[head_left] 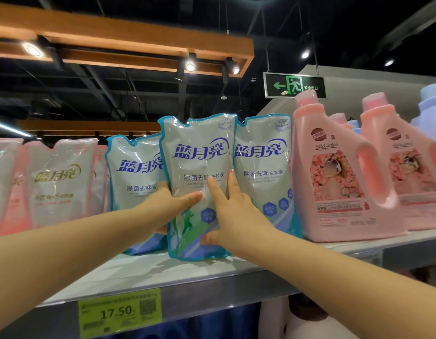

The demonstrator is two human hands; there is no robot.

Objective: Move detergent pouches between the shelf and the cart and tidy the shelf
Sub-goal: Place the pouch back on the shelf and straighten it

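Pink pouches are seen at nine o'clock in the head view, leaned together on the shelf. Beside them a blue-edged left pouch is stood, slightly slumped. The left hand is closed on the middle pouch: the thumb is laid across the front and the other fingers are hidden behind its nine-o'clock edge. That pouch, the task's thing, is held upright ahead of its row, near the shelf's front. Whether its base is set down or just lifted cannot be told. The right hand is laid flat on the pouch front, fingers straight and pointed to twelve o'clock, thumb low near the six-o'clock end; nothing is clasped by it. At three o'clock a right pouch is stood just behind, touching or nearly so, and pink jugs are ranged beyond it. No cart is seen.

The film looks slick and the fill soft, so the middle pouch could be let slide from a one-sided hold if it is lifted before the right hand is closed on it. The slumped left pouch could be toppled toward six o'clock and off the edge if brushed by the left wrist. The right pouch could be dragged forward by rubbing.
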